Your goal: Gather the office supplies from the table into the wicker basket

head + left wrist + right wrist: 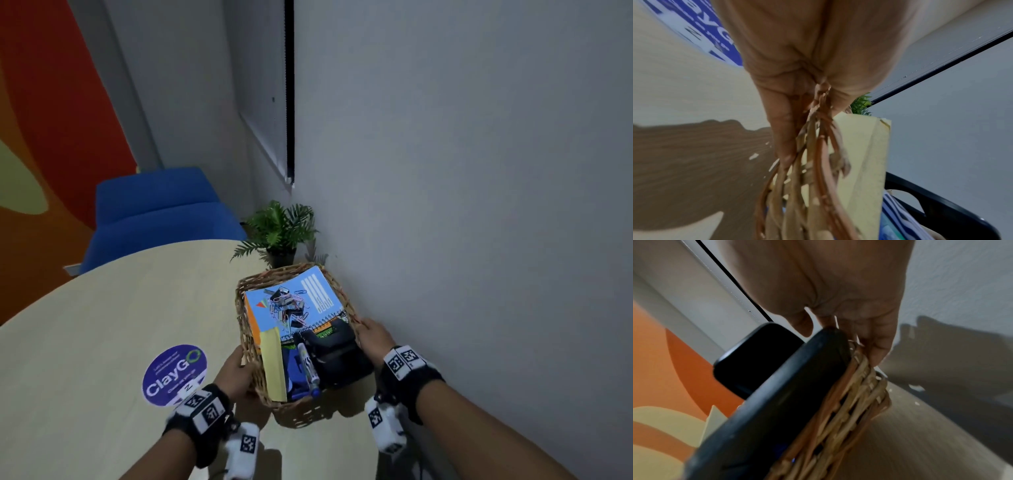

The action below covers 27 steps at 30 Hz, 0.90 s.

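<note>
The wicker basket (298, 413) is near the wall at the table's right side, held by both hands. My left hand (236, 373) grips its left rim, fingers curled round the weave (818, 186). On the right rim, my right hand (371, 337) has its thumb over the edge and its fingers on the outer wall (849, 410). Inside lie a blue spiral notebook (315, 284) topped with a heap of clips (286, 305), a yellow pad (274, 363), a blue marker (308, 368) and a black hole punch (337, 356). The basket's near end looks raised off the table.
A small potted plant (281, 236) stands just behind the basket, against the grey wall (479, 240). A round purple sticker (174, 375) lies on the pale table (102, 325) left of my left hand. A blue chair (154, 212) sits beyond the table's far edge.
</note>
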Each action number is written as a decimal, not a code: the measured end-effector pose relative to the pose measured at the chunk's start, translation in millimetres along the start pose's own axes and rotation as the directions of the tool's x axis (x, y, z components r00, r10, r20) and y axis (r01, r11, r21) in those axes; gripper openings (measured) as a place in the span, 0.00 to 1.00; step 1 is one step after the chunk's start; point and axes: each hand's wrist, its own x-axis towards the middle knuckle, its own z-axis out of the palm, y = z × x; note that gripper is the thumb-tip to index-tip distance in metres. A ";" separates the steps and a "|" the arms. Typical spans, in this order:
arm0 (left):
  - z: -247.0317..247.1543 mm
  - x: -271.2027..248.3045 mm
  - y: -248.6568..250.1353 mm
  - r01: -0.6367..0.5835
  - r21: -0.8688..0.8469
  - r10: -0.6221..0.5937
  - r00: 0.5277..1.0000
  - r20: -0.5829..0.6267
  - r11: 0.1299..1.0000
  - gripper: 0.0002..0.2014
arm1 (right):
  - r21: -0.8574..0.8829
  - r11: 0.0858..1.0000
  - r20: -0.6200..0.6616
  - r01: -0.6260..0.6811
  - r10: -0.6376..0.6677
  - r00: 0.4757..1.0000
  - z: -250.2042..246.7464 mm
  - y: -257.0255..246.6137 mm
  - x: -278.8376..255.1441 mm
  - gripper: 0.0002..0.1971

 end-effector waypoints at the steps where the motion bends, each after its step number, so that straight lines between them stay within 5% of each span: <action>1: 3.7 8.7 0.5 -0.004 0.000 0.004 1.000 0.004 1.000 0.16 | 0.003 1.000 -0.002 -0.014 0.014 1.000 -1.8 0.3 3.5 0.18; 14: 24.2 53.7 -4.9 0.014 0.009 -0.014 1.000 0.002 1.000 0.19 | 0.467 0.883 -0.081 0.033 0.005 0.997 14.2 31.0 9.1 0.18; 19: 26.1 56.1 -7.4 0.043 -0.009 -0.043 0.998 0.045 0.999 0.17 | 0.376 0.919 -0.175 0.116 -0.053 0.983 25.2 36.8 0.3 0.25; 27: 3.3 22.1 -30.4 0.098 0.005 -0.097 0.982 0.163 0.995 0.33 | 0.231 0.947 -0.249 0.223 -0.164 0.954 36.5 46.6 -15.2 0.33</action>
